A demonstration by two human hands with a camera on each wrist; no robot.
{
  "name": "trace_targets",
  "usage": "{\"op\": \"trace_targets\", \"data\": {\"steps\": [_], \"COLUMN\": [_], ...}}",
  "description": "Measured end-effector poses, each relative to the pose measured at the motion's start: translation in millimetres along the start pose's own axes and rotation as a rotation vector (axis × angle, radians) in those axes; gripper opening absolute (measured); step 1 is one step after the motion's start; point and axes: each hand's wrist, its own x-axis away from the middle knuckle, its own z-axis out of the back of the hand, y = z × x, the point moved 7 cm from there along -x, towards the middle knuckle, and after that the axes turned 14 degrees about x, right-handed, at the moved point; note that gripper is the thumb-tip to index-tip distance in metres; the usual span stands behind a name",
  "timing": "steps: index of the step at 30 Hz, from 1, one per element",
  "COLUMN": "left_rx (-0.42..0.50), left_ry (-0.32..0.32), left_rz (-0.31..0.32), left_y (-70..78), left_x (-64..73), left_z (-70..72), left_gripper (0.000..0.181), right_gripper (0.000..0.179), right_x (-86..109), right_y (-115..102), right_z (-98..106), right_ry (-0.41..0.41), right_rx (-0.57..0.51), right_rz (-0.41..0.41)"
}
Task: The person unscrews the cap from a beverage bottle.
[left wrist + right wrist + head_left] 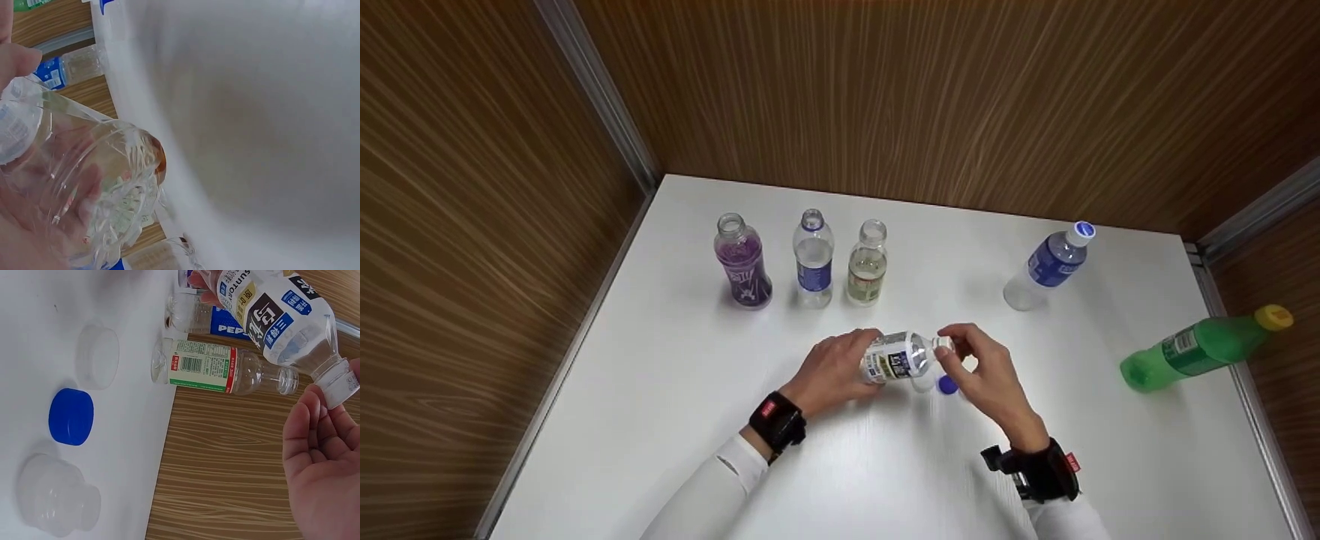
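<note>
A clear plastic bottle (896,358) with a white Suntory label is held tilted nearly sideways above the table. My left hand (834,369) grips it round the body; the left wrist view shows its clear base (112,185) close up. At the neck, my right hand (986,371) pinches the white cap (339,385) between thumb and fingers. The cap sits on the bottle's mouth; whether it is tight I cannot tell. Below, a blue cap (71,416) lies on the table between a translucent white cap (98,357) and a stepped translucent cap (56,495).
Capless bottles stand behind my hands: a purple one (746,266), a blue-labelled Pepsi bottle (814,274) and a green-labelled one (867,274). Rightward are a capped blue-labelled bottle (1050,262) and a green bottle (1200,349) with a yellow cap. Wood-grain panels (885,97) border the white table (660,420).
</note>
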Motion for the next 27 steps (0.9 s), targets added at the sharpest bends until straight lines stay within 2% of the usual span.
{"op": "trace_targets", "data": {"steps": [5,9,15,27], "left_rx": [-0.189,-0.257,-0.23,-0.086], "left_ry": [0.07,0.095,0.077,0.022], "left_rz": [-0.05,-0.065,-0.049,0.011], "left_y": [2.9,4.3,3.6,-1.1], "left_x": [-0.8,0.0,1.5,4.0], "left_z": [3.1,4.6,3.9,0.9], "left_gripper": [0.071,0.076,0.076,0.069], "right_gripper": [0.018,0.015,0.013,0.022], "right_x": [-0.4,-0.3,-0.3,1.0], "right_y": [5.3,6.1,4.1,-2.2], "right_z": [-3.4,-4.7,-4.5,-2.0], "right_ry": [-0.011,-0.009,-0.016,-0.028], "right_rx": [0.04,0.062,0.034,0.004], "right_rz": [-0.091,-0.117,-0.093,0.004]}}
